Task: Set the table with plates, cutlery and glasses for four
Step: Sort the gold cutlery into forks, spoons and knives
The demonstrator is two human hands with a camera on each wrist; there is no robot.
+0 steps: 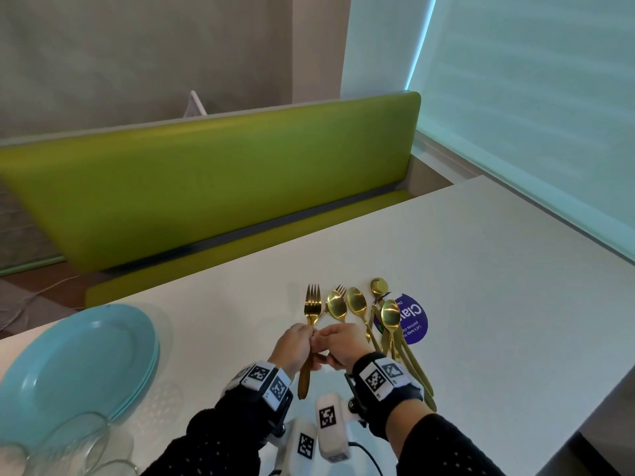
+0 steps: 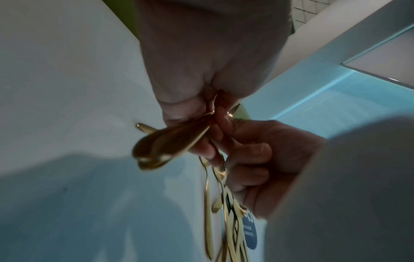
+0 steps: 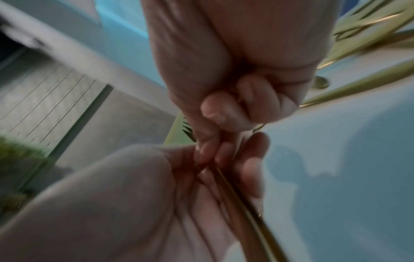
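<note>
Several gold forks (image 1: 312,308) are bunched in my left hand (image 1: 296,343), tines pointing away and handles (image 2: 170,145) sticking back toward my wrist. My right hand (image 1: 338,345) is pressed against the left, its curled fingers pinching the fork necks beside the left thumb. In the right wrist view the fork handle (image 3: 243,203) crosses the left palm (image 3: 139,195), and the tines (image 3: 187,132) peek out behind the right hand (image 3: 235,56). Gold spoons (image 1: 357,300) and other loose cutlery lie on the white table (image 1: 481,269), just right of my hands. A stack of light-blue plates (image 1: 75,365) sits at the left, with clear glasses (image 1: 68,448) in front of it.
A round purple sticker (image 1: 414,319) lies under the loose cutlery. A green bench (image 1: 206,187) runs along the table's far side. A frosted window (image 1: 515,97) borders the table at the right. The table edge drops off at the lower right.
</note>
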